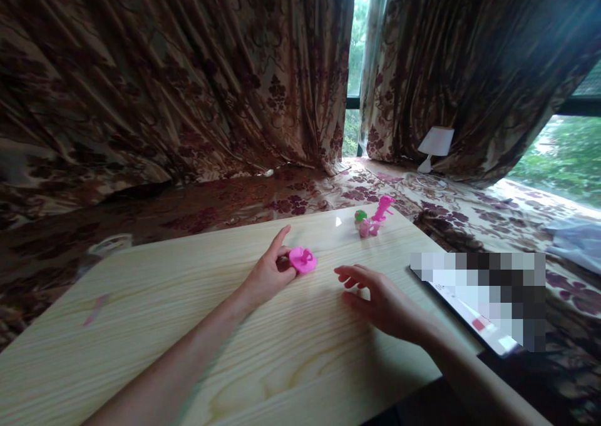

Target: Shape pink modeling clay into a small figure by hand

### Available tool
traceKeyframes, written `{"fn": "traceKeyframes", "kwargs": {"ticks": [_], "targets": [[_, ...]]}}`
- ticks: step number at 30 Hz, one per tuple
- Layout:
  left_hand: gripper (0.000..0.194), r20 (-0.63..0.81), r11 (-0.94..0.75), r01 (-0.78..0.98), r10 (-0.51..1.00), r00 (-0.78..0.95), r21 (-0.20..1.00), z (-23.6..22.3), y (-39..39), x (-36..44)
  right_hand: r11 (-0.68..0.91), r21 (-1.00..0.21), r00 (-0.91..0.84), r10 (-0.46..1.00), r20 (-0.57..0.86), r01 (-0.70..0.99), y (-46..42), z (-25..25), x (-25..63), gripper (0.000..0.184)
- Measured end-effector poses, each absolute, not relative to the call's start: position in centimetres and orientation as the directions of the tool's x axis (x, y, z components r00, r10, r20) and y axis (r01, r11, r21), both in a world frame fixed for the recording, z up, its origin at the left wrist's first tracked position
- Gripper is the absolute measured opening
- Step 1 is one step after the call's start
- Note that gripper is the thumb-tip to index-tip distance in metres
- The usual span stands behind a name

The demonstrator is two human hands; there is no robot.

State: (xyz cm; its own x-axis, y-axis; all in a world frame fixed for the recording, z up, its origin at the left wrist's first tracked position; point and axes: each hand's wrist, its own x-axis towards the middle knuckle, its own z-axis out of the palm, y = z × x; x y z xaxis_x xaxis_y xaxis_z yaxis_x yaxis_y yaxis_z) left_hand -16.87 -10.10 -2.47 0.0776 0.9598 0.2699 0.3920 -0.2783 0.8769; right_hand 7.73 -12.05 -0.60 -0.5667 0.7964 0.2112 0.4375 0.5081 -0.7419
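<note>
Between its thumb and fingers my left hand [271, 271] holds a bright pink plastic piece [303, 260], a round flat disc with a small loop raised on its upper side. The index finger points up and away from it. My right hand [365, 290] hovers over the table just to the right, fingers apart and slightly curled, touching nothing. Toward the far right corner stands a tall pink figure-like toy [384, 208]. Close by are a paler pink toy [369, 227] and a small green piece [360, 215].
The pale wooden table [263, 376] carries a strip of pinkish tape [96, 309] at left. A tablet-like device [474, 307], partly blurred out, lies along the right edge. Beyond are a white lamp [436, 143], patterned curtains [225, 82] and a clear bag-like object [110, 244].
</note>
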Motion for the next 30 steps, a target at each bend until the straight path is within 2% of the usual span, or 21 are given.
{"fn": "traceKeyframes", "kwargs": {"ticks": [5, 12, 19, 21, 24, 27, 30], "targets": [[0.085, 0.279, -0.288, 0.407, 0.957, 0.084, 0.867, -2.9, -9.8, -17.3, 0.515, -0.736, -0.561, 0.797, 0.224, 0.439, -11.5, -0.8, 7.2, 0.041], [0.089, 0.220, -0.249, 0.352, 0.968, 0.120, 0.902, -2.4, -10.1, -17.5, 0.536, -0.710, -0.577, 0.786, 0.222, 0.458, -10.9, -0.6, 6.3, 0.038], [0.084, 0.218, -0.222, 0.275, 0.975, 0.046, 0.935, -2.5, -9.9, -17.6, 0.555, -0.709, -0.583, 0.774, 0.248, 0.435, -10.4, -0.6, 5.4, 0.037], [0.083, 0.192, -0.191, 0.184, 0.981, 0.013, 0.964, -2.2, -9.8, -17.6, 0.567, -0.710, -0.574, 0.770, 0.278, 0.418, -10.0, -0.5, 5.2, 0.035], [0.087, 0.089, -0.094, -0.085, 0.995, -0.054, 0.992, -0.8, -9.9, -17.4, 0.626, -0.679, -0.513, 0.756, 0.407, 0.383, -9.1, 0.6, 4.7, 0.032], [0.085, 0.024, -0.032, -0.324, 0.999, -0.030, 0.945, 1.4, -10.2, -17.0, 0.738, -0.575, -0.432, 0.674, 0.600, 0.352, -8.2, 2.8, 3.7, 0.035], [0.081, 0.058, -0.037, -0.415, 0.998, 0.037, 0.909, 3.3, -10.6, -16.4, 0.825, -0.446, -0.402, 0.561, 0.724, 0.347, -7.8, 5.1, 2.2, 0.032]]}}
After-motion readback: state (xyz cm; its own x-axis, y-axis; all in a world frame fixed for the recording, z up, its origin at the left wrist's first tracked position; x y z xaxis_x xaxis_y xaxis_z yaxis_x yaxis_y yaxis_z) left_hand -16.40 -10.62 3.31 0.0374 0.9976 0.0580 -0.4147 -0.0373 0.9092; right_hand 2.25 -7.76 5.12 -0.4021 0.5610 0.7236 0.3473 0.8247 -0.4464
